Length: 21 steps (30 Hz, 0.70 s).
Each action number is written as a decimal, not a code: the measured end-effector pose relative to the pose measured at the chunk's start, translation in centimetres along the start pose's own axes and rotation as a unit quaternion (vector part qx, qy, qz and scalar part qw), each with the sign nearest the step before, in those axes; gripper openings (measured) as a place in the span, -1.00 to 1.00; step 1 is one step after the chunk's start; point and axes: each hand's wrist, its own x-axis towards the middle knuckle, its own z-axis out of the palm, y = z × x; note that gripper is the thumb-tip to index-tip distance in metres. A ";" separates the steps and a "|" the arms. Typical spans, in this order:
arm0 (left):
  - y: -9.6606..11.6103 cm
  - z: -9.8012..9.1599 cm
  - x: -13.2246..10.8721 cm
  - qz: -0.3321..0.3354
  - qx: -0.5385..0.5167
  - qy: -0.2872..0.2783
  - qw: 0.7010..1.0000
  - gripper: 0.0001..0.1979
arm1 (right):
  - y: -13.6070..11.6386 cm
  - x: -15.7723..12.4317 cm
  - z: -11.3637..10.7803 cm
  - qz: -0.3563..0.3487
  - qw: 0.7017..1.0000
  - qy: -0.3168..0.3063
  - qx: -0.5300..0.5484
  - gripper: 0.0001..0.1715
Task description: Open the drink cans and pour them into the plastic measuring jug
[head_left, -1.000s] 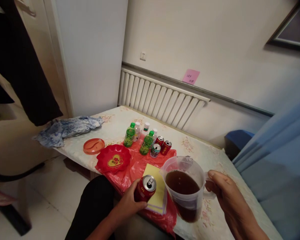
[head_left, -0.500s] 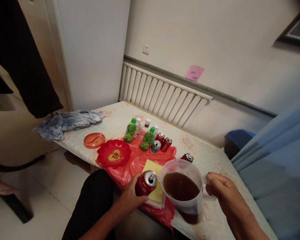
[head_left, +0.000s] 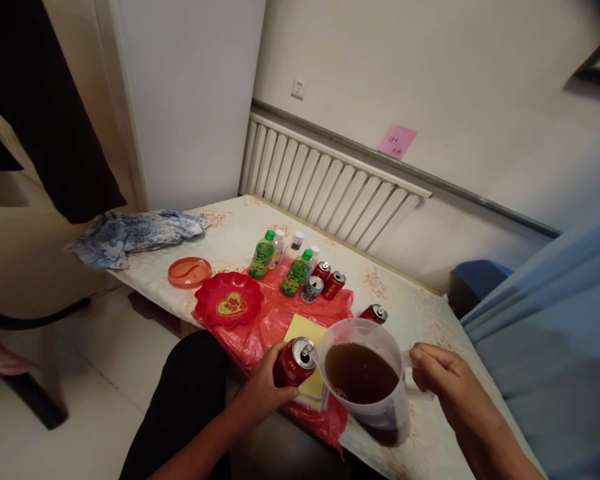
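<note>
My left hand [head_left: 263, 393] is wrapped around a red drink can [head_left: 294, 362], held upright over a yellow pad [head_left: 307, 357] on a red plastic sheet [head_left: 275, 320]. My right hand [head_left: 443, 383] grips the handle of a clear plastic jug [head_left: 366, 380] holding brown liquid. The jug's spout touches the can's open top. Another red can [head_left: 374, 313] stands on the table just behind the jug.
On the table [head_left: 410, 307] stand two green bottles [head_left: 263, 257], small white-capped bottles, and several cans [head_left: 325, 280]. A red heart dish [head_left: 227, 300], an orange plate [head_left: 189, 272] and a blue cloth [head_left: 135, 233] lie at the left. A radiator [head_left: 325, 187] runs behind; a blue curtain [head_left: 555, 347] hangs at right.
The jug has come down and left until its spout meets the can's top. The can tilted slightly toward it. The view has shifted, uncovering the red can behind the jug.
</note>
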 end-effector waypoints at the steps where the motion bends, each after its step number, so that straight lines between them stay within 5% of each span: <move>1: 0.0 0.0 0.0 -0.001 -0.002 -0.001 1.000 -0.23 | -0.1 0.0 0.0 -0.001 1.000 -0.003 -0.004 -0.47; 21: 0.2 0.1 -0.2 -0.009 -0.005 0.000 1.000 -0.22 | -1.2 0.2 0.0 -0.002 0.998 -0.024 -0.055 -0.46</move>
